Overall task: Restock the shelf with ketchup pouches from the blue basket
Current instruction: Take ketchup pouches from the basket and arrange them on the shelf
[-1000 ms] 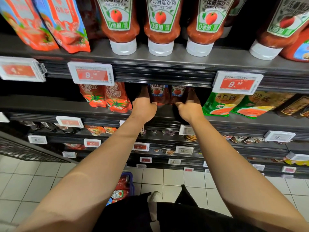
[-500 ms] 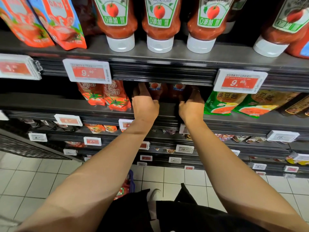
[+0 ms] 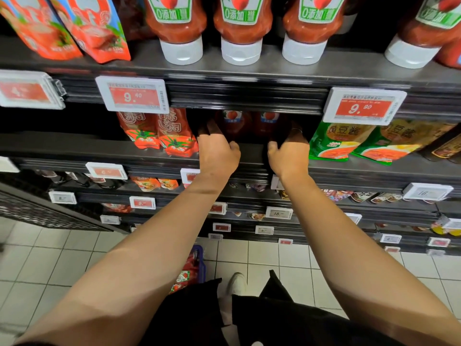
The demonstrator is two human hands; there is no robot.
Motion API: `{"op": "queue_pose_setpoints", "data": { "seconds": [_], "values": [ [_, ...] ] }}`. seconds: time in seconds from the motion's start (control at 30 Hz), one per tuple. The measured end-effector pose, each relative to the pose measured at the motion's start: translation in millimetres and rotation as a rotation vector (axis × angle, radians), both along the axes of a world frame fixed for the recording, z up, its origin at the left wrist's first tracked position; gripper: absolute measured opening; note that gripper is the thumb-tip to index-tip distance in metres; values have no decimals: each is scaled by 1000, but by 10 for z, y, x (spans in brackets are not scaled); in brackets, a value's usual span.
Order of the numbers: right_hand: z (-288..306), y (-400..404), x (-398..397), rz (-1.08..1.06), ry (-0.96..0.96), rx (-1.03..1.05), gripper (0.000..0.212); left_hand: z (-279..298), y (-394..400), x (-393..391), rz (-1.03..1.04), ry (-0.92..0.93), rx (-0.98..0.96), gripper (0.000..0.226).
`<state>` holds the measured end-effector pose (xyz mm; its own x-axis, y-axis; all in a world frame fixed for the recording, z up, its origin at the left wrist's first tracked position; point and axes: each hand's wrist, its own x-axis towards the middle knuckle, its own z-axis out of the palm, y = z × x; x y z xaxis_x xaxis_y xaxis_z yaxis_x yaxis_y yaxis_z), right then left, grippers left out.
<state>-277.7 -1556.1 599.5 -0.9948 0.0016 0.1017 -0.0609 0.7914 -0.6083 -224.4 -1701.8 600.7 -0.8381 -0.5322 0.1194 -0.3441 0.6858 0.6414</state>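
Two dark red ketchup pouches (image 3: 234,124) with tomato labels stand upright in the shadowed gap of the second shelf (image 3: 252,152). My left hand (image 3: 217,152) reaches in on their left side. My right hand (image 3: 287,152) reaches in on their right side. The fingers of both lie along the pouches' outer sides in the dark, holding the pair between them, with both thumbs curled at the front. Far below on the tiled floor, the blue basket (image 3: 201,260) shows past my left forearm with more ketchup pouches (image 3: 185,277) inside.
Orange-red tomato sauce pouches (image 3: 159,136) stand just left of the gap and green soybean paste pouches (image 3: 334,143) just right. Upside-down ketchup bottles (image 3: 240,33) line the shelf above. Price tags (image 3: 133,97) hang on the shelf edges. A white shoe (image 3: 235,283) is near the basket.
Both hands have pushed further into the shelf gap. The two pouches now stand deeper in the shadow. The view has moved closer to the shelf.
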Motion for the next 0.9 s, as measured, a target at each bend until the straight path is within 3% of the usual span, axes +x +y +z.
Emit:
{"op": "queue_pose_setpoints", "data": {
  "seconds": [0.27, 0.57, 0.67, 0.9],
  "values": [
    [-23, 194, 411, 84, 44, -81, 44, -101, -58, 445, -225, 101, 6, 49],
    [-273, 225, 1211, -11, 177, -296, 33, -331, -983, 1299, -358, 221, 20, 25],
    [-496, 57, 1573, -72, 64, -290, 31, -617, -1546, 1643, -275, 84, 38, 24],
    [-1135, -561, 2417, -149, -409, -343, 20, -1521, -2572, 2551, -190, -525, 183, 23]
  ]
}}
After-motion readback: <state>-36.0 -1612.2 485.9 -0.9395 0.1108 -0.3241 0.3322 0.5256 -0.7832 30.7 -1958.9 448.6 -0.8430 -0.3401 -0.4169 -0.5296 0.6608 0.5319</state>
